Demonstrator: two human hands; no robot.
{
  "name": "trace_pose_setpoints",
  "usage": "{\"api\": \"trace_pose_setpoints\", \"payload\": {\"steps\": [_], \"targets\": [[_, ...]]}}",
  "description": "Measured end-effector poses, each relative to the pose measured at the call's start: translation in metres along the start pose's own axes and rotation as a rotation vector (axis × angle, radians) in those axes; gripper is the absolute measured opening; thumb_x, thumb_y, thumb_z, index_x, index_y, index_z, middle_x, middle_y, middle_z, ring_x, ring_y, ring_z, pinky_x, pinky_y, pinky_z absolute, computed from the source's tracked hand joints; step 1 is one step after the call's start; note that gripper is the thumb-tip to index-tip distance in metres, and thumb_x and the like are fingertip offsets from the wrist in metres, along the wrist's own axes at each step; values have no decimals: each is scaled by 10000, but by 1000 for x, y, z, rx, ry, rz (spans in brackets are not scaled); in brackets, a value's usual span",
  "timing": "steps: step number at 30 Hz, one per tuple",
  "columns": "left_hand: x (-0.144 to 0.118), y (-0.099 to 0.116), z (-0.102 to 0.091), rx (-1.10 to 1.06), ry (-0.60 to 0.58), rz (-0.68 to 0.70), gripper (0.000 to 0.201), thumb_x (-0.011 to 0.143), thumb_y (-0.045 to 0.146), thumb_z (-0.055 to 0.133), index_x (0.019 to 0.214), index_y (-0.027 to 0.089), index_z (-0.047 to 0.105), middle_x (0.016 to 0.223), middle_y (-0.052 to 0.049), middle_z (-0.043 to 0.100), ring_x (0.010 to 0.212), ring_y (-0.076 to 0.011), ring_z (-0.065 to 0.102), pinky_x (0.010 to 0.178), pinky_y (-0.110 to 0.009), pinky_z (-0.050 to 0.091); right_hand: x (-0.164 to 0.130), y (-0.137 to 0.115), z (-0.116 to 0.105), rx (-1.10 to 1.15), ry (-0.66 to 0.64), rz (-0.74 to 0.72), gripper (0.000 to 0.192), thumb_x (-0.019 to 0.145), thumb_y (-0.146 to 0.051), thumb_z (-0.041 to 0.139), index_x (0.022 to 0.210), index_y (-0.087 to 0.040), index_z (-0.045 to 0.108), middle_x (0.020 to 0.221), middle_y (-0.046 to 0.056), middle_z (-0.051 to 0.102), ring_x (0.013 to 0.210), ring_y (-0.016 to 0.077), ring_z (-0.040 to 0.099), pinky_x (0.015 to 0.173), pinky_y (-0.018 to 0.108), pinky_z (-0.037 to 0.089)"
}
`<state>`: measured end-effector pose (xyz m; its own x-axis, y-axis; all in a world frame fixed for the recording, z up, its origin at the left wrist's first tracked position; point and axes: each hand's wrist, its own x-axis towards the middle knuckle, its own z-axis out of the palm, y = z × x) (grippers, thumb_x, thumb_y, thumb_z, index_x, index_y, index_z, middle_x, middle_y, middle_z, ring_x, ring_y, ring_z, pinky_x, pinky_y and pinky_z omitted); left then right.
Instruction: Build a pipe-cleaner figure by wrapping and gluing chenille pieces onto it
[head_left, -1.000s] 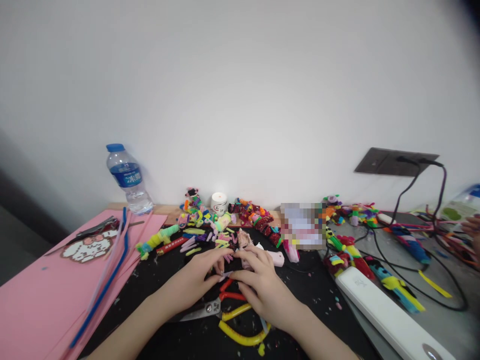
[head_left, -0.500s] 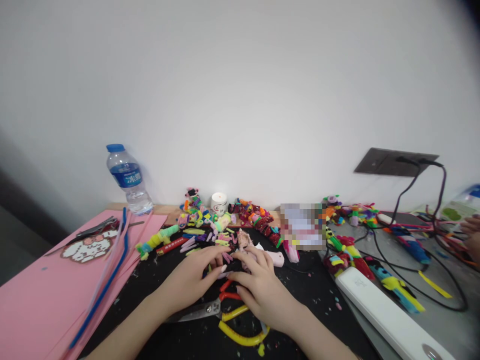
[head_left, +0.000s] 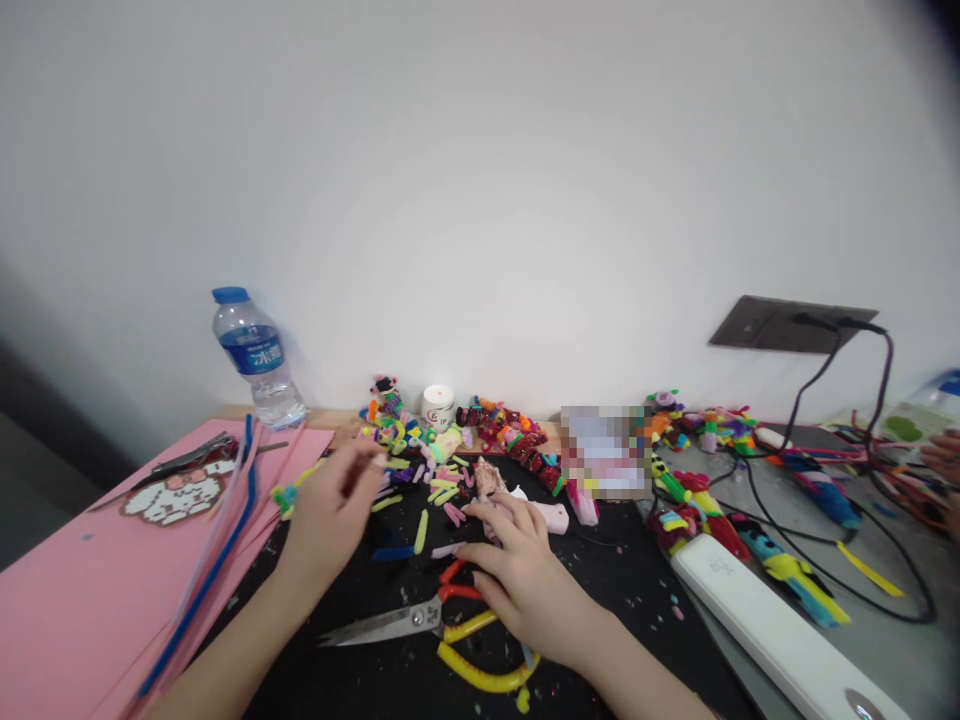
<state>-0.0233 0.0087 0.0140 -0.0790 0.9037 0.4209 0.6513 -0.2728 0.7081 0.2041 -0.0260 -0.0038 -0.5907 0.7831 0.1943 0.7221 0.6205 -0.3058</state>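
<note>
My left hand point(head_left: 334, 500) hovers over the left side of the pipe cleaner pieces, thumb and fingers slightly apart, with nothing visible in it. Resting on the black mat, my right hand point(head_left: 521, 575) has its fingers spread. One fingertip meets the end of a short lilac piece point(head_left: 445, 550). Left of that lie a blue strip point(head_left: 394, 553) and a pale yellow-green strip point(head_left: 421, 533). Scissors point(head_left: 416, 618) with red and yellow handles lie partly under my right hand. Beyond its fingers is a pale pink glue gun point(head_left: 551, 516), its front part hidden.
A water bottle point(head_left: 259, 355) stands by the wall, beside pink sheets point(head_left: 82, 560) with long pipe cleaners on them. Behind the mat are a white paper cup point(head_left: 438, 405) and colourful fuzzy figures point(head_left: 517, 435). A white device point(head_left: 780, 620) and cables lie right; another person's hand point(head_left: 941, 455) shows there.
My left hand has moved left and up, away from my right hand, uncovering the blue and yellow-green strips and the scissor blades. My right hand has stayed in place.
</note>
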Motion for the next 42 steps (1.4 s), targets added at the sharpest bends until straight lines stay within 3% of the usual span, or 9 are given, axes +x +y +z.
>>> {"api": "trace_pose_setpoints", "payload": {"steps": [3,7,14,24,28,30,35,42], "targets": [[0,-2,7,224,-313,61,132,812,290,458,812,197,552,669,10,527,600,-161,507,539,-250,348,0,0,0,13,9,-5,279,830,-201,494,1074,-310,575,1284,22,418,1235,282,250,992,525,204],[-10,-2,16,363,-471,75,108,793,297,490,821,216,556,830,-11,567,698,-182,559,561,-253,351,0,1,0,42,44,-27,288,813,-159,498,1058,-289,581,1267,24,435,1221,264,268,991,489,230],[-16,-4,21,330,-539,100,69,784,175,474,783,198,539,873,-29,560,774,-188,574,672,-270,396,1,1,0,62,91,-40,321,788,-102,503,1049,-268,590,1240,39,464,1207,258,297,978,481,268],[-16,4,26,-12,-375,99,143,836,132,404,952,194,458,827,-30,592,763,-188,572,703,-296,440,0,1,2,20,55,-38,299,806,-144,516,1059,-281,597,1244,45,447,1227,284,270,996,537,240],[-17,7,27,-62,-462,224,220,859,87,345,872,195,537,854,-25,601,816,-168,567,754,-280,441,0,1,1,28,37,-34,302,813,-151,506,1070,-287,588,1260,39,433,1234,282,256,1002,546,228],[-17,8,27,-92,-521,272,260,861,84,362,937,208,578,953,-30,608,912,-165,558,830,-283,430,1,1,0,34,33,-36,302,813,-148,504,1069,-286,585,1263,35,431,1230,275,259,1009,542,222],[-22,8,31,-117,-621,259,372,790,72,490,1119,236,550,1138,-48,559,1077,-198,494,949,-342,389,1,1,-1,35,44,-47,291,806,-139,507,1047,-276,594,1269,33,424,1226,263,265,1014,521,234],[-27,6,34,-131,-661,245,443,766,26,476,1148,240,537,1197,-54,527,1118,-209,474,967,-363,382,1,2,-1,25,45,-56,289,805,-138,505,1047,-271,590,1241,44,442,1207,279,289,1001,549,233]]}}
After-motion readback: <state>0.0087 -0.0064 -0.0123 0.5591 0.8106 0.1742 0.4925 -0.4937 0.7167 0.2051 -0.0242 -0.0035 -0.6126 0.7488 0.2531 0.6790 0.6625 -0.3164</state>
